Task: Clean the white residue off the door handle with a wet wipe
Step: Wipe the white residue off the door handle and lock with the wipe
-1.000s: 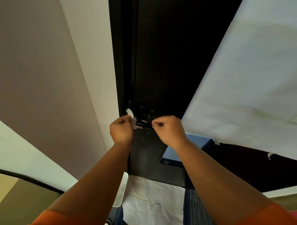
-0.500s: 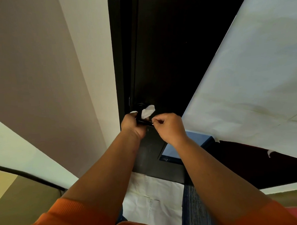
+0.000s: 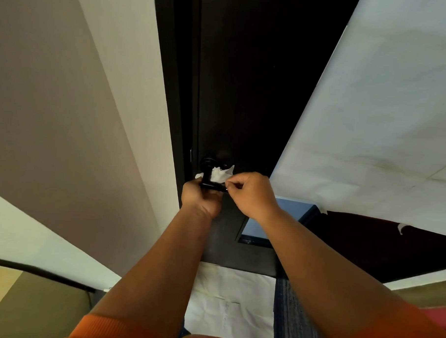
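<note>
We pinched the wet wipe (image 3: 221,174) between the thumb and fingers of our right hand (image 3: 251,194), closed tight on its near edge, while our left hand (image 3: 200,199) curled up from below around the black door handle (image 3: 212,185), fingers wrapped onto the lever. The wipe lay draped over the top of the lever, just beside the round rose where the handle met the dark door (image 3: 246,80).

The wipe looked thin, crumpled and limp, one corner standing up in a soft peak. The handle read as smooth, glossy dark metal, a straight bar on a short neck. Whether white residue remained under the cloth, we could not tell.

The risks, as we judged them: a thin wet sheet could tear or slide off the slick bar if pulled from one edge alone; pressing down on the lever could unlatch the door and swing it away from us. Pale paper sheeting (image 3: 372,124) hung at the right, its torn edge loose against the dark surface beneath.
</note>
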